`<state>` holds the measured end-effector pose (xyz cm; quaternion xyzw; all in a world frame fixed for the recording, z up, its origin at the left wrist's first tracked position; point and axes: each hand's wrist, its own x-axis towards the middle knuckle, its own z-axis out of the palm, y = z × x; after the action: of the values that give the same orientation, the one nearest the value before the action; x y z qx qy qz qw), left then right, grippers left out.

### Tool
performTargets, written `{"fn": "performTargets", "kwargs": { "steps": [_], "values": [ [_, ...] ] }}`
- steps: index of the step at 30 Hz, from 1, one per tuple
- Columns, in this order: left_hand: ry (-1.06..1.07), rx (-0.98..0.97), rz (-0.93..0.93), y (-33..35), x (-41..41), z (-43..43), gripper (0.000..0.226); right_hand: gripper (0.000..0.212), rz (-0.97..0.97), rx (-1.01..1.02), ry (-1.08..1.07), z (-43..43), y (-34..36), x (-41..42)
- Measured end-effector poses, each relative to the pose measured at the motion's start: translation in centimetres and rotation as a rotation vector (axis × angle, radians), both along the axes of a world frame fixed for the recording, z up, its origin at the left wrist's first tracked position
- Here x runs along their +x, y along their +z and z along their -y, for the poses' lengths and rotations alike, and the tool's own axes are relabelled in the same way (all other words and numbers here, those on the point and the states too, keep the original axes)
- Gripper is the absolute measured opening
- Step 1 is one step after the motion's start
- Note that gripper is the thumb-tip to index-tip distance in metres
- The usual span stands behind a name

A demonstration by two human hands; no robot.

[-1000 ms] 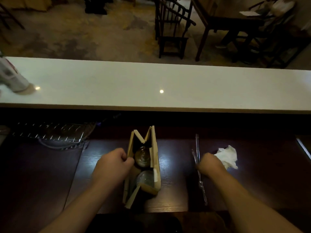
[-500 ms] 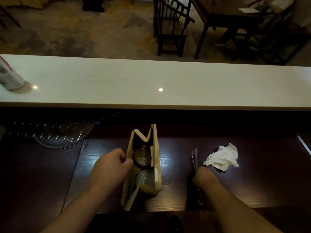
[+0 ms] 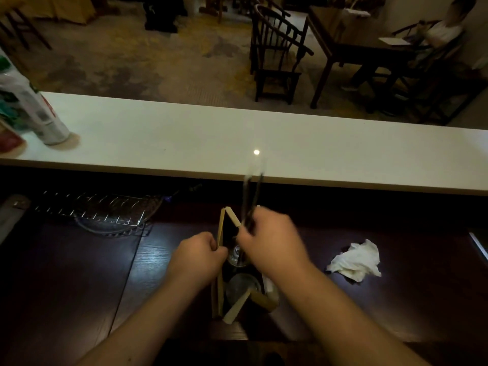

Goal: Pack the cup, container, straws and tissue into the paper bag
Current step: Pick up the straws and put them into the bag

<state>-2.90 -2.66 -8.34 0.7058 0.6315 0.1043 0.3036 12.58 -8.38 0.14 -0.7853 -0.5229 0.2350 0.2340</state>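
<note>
A brown paper bag (image 3: pixel 220 291) stands open on the dark wooden table. My left hand (image 3: pixel 199 256) pinches its left rim. My right hand (image 3: pixel 272 239) is over the bag's mouth, closed around wrapped straws (image 3: pixel 250 196) that stick up and away, their lower ends inside the bag. Down in the bag I see a clear cup (image 3: pixel 236 256) and a round clear lid, apparently the container (image 3: pixel 241 286). A crumpled white tissue (image 3: pixel 355 261) lies on the table to the right of the bag.
A white counter (image 3: pixel 290 143) runs across behind the table, with a spray can (image 3: pixel 39 114) at its left end. A wire rack (image 3: pixel 92 210) sits at the table's back left. Chairs, a table and a seated person are beyond the counter.
My right hand lifted the straws off the table and carried them left over the bag, now upright with their ends in it. The left hand kept its grip on the bag rim.
</note>
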Motion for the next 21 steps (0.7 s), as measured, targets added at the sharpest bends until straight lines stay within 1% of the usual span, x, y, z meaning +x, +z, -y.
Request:
{"fn": "performTargets", "kwargs": {
  "steps": [1,3,5,7,9,12,14,15,16,17,18,19,21],
  "values": [
    [-0.007,0.003,0.001,0.1,0.0,-0.2,0.026,0.009,0.059,-0.158,0.031,-0.5,-1.1,-1.0],
    [-0.022,0.005,0.003,0.2,0.1,-0.5,0.026,0.016,0.176,-0.486,0.075,-1.1,-3.6,-2.3],
    [-0.029,0.001,0.013,0.3,0.1,-0.7,0.024,0.025,0.22,-0.731,0.105,-1.7,-5.4,-3.1],
    [-0.042,0.003,0.016,0.4,0.1,-0.7,0.024,0.032,0.214,-0.85,0.138,-2.3,-7.3,-3.4],
    [-0.053,0.006,0.009,0.3,0.2,-0.5,0.025,0.036,0.205,-0.874,0.177,-2.4,-9.0,-3.4],
    [-0.052,0.014,0.01,0.3,0.2,-0.2,0.025,0.035,0.168,-0.706,0.164,-3.2,-10.2,-3.2],
    [-0.053,0.033,0.007,0.2,0.2,-0.4,0.026,0.037,0.116,-0.754,0.148,-4.4,-9.3,-3.3],
    [-0.053,0.048,-0.004,0.2,0.1,-0.6,0.027,0.035,0.094,-0.759,0.113,-5.0,-8.7,-3.4],
    [-0.051,0.063,-0.018,0.1,0.1,-0.8,0.029,0.028,0.102,-0.723,0.091,-5.4,-8.1,-3.3],
    [-0.05,0.072,-0.029,0.1,0.0,-0.9,0.029,0.013,0.137,-0.648,0.105,-5.1,-7.4,-2.7],
    [-0.052,0.075,-0.036,0.0,-0.1,-1.0,0.029,0.003,0.169,-0.528,0.115,-4.4,-6.3,-1.8],
    [-0.056,0.074,-0.043,-0.2,-0.1,-1.0,0.029,0.015,0.206,-0.368,0.078,-3.3,-5.6,-0.3],
    [-0.065,0.077,-0.058,-0.5,-0.1,-0.9,0.029,0.027,0.287,-0.091,-0.077,-1.4,-5.3,4.2]
  ]
}}
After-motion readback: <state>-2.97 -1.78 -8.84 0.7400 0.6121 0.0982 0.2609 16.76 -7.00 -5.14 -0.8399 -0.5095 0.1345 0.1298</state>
